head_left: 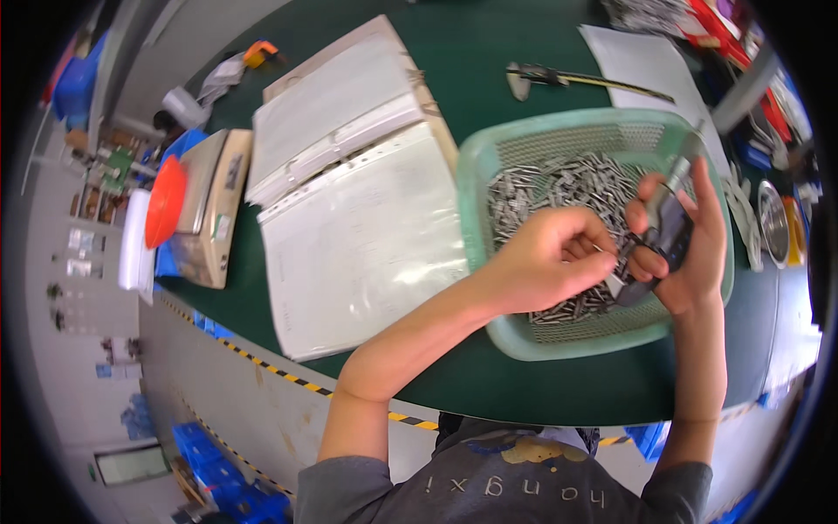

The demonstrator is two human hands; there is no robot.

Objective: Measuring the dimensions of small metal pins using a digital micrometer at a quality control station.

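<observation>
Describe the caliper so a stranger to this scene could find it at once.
Start from the green mesh basket of metal pieces on the table. Just beyond its far rim, the caliper lies with one end over white paper. Its long, thin bar sets it apart from the chunkier micrometer in the right hand.

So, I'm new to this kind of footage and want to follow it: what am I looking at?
There's no machine: a person works bare-handed, seen from above by a wide camera on their head, which bends straight edges. On the dark green table are a green basket of small metal pins, an open binder, a caliper and, at left, a weighing scale. The right hand holds a dark gauge, probably a micrometer. The left hand is curled close by; whether it holds anything is hard to tell.
</observation>
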